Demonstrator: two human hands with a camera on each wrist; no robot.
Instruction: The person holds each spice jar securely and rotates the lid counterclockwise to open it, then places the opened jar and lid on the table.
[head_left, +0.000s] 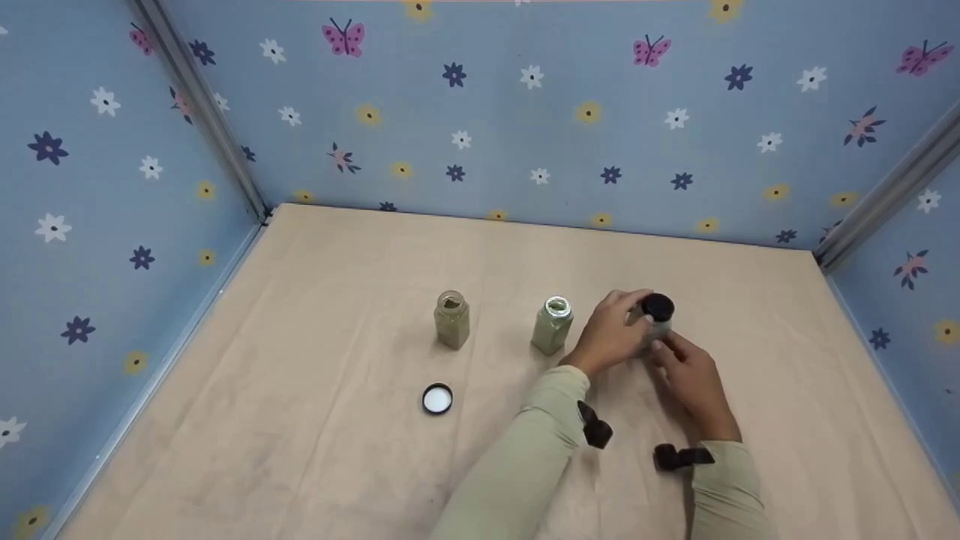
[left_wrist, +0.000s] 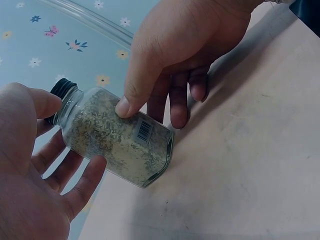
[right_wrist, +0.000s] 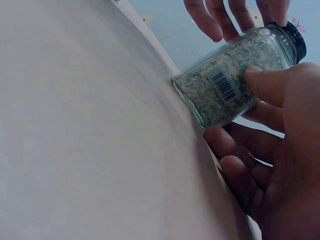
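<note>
Both hands are on a glass spice jar (left_wrist: 107, 132) with a black lid (head_left: 658, 307), a barcode label and dried green flakes inside. My left hand (head_left: 611, 330) pinches the jar's lid and neck from the left. Lower down, my right hand (head_left: 694, 375) grips the jar's body between thumb and fingers. In the right wrist view the jar (right_wrist: 232, 77) stands with its base at the cloth surface; whether it touches cannot be told. Left of the hands is a lidless jar (head_left: 551, 330) with a whitish ring at its mouth.
Farther left stands another lidless glass jar (head_left: 452, 322) with greenish contents. A black lid (head_left: 437, 399) with a white inside lies upturned in front of it. Beige cloth (head_left: 322, 315) covers the table. Blue patterned panels (head_left: 510, 112) enclose the back and sides.
</note>
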